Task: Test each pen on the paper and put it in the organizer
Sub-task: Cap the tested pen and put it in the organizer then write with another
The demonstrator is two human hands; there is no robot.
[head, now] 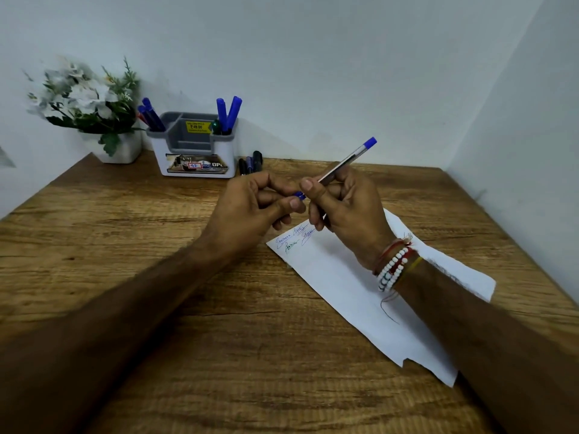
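Right hand (347, 214): curled round blue ballpoint pen (351, 158), end pointing 2 o'clock.
Left hand (250, 205): pinching what seems its blue cap (299, 195).
Paper (344, 277): beneath hands, scribbled.
Organizer (194, 151): 11 o'clock, holding pens (227, 114).

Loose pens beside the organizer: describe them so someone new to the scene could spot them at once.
On the wooden table, a white and grey organizer stands at the back wall. Just right of its base, a small cluster of loose pens lies on the tabletop. They are dark and lying down, unlike the blue-capped pens standing in it and the held pen.
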